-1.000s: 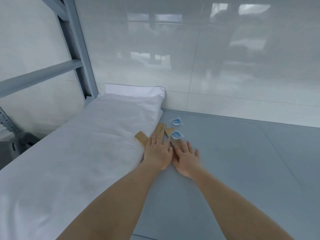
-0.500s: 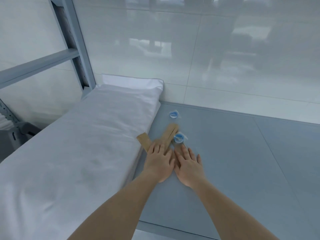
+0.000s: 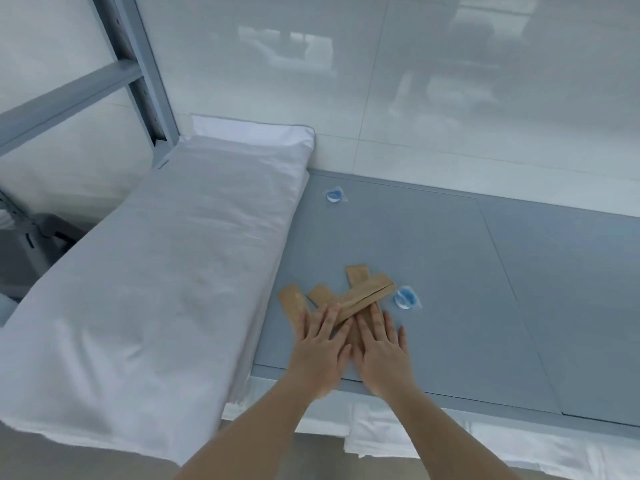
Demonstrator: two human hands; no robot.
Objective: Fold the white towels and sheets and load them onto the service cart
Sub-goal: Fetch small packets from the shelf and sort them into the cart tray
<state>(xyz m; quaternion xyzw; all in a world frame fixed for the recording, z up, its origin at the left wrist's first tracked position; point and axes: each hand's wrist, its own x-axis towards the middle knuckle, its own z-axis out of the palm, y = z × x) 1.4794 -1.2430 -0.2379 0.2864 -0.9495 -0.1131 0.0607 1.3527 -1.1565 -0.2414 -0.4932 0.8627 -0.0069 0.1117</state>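
So I'm looking down at a grey shelf [image 3: 450,271] that backs onto a glossy white tiled wall [image 3: 381,81]. My left hand [image 3: 320,351] and right hand [image 3: 382,351] are both lying flat on it, side by side and just about touching, fingers straight and spread, not gripping anything. They're pressing down on a messy little pile of brown paper sachets [image 3: 349,296], long thin ones, crossed over each other like an X. Left fingertips sit on the near ends of the crossed ones; the right fingers cover the lower end of the upright one.

Just right of the pile there's a small round blue-and-white packet [image 3: 406,296], close beside the sachets but I can't tell if it touches them. A second one like it [image 3: 335,195] sits well apart, back near the wall.

The white stuff: a long folded white sheet [image 3: 156,271], or maybe a filled pillowcase, can't say which, takes up the left part of the shelf, running from the front edge all the way to the wall, right beside the sachets. Below the shelf's front edge, folded white towels [image 3: 398,434] show on a lower level.

Grey metal frame uprights [image 3: 145,81] stand at the back left corner.
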